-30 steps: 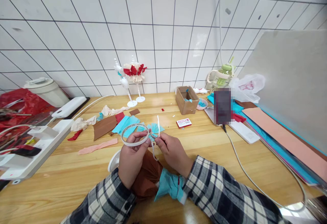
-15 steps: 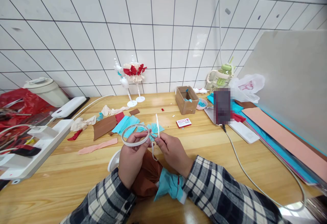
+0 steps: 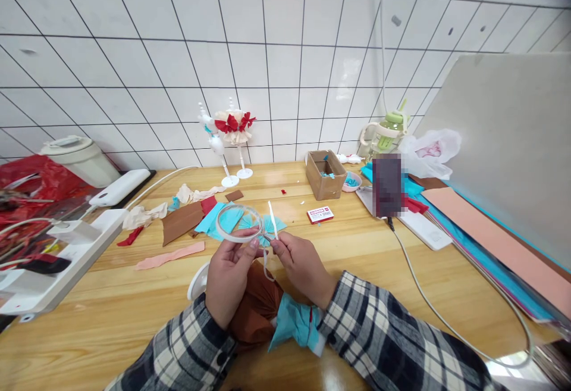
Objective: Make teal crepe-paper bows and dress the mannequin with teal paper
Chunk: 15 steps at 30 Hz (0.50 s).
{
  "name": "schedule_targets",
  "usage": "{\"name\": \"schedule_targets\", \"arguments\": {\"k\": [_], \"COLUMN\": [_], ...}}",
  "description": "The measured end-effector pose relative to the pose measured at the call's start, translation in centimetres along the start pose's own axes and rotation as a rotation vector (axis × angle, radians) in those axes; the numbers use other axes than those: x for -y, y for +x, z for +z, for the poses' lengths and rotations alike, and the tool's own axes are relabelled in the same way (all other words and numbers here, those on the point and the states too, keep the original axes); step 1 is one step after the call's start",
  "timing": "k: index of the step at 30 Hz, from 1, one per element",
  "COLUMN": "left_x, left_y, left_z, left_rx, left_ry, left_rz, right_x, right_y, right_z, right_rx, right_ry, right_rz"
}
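My left hand (image 3: 232, 272) is closed on a nearly used-up roll of white tape (image 3: 226, 236), a thin ring with print inside. In my right hand (image 3: 301, 260), thumb and finger pinch a narrow white strip (image 3: 272, 219), whose upper end sticks up. Another length of strip loops down between the hands. Right behind the fingertips shows a pleated blue crepe paper piece (image 3: 277, 224); which hand grips it I cannot tell. Below the hands lies a figure in gathered brown paper (image 3: 256, 307) and blue paper (image 3: 297, 322), with a white round base (image 3: 198, 282) at its left.
Two white stands (image 3: 231, 181) with dressed figures stand by the wall. Farther back are a cardboard box (image 3: 325, 185), a red-and-white small box (image 3: 320, 215) and a pink bowl (image 3: 352, 183). Paper scraps (image 3: 182, 221) lie left, a power strip (image 3: 66, 272) beyond; a cable (image 3: 428, 302) curves right.
The tape roll has tipped and shifted slightly up and right in my left hand. My right hand keeps its pinch on the strip, almost unmoved.
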State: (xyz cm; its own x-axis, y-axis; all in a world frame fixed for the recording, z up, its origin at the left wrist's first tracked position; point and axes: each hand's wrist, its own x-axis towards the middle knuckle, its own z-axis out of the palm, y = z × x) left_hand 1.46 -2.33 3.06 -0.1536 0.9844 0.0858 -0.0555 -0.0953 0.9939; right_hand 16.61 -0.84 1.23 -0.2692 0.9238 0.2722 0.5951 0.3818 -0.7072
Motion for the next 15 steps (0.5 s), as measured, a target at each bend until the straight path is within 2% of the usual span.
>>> {"name": "schedule_targets", "arguments": {"k": [3,6,12,15], "left_x": [-0.1,0.1,-0.1,-1.0], "left_y": [0.0,0.1,1.2,2.0], "left_z": [0.1,0.0,-1.0,-1.6], "left_rx": [-0.018,-0.099,-0.320,-0.358], "left_ry": [-0.001,-0.017,-0.028,0.058], "left_rz": [0.001,0.053,0.275,0.347], "right_x": [0.3,0.5,0.1,-0.1], "right_y": [-0.1,-0.3,-0.1,0.0], "right_z": [-0.1,-0.3,-0.4,-0.6], "right_rx": [0.001,-0.001,0.005,-0.024], "right_ry": [0.030,0.084,0.143,0.163], "right_rz": [0.010,0.001,0.028,0.056]}}
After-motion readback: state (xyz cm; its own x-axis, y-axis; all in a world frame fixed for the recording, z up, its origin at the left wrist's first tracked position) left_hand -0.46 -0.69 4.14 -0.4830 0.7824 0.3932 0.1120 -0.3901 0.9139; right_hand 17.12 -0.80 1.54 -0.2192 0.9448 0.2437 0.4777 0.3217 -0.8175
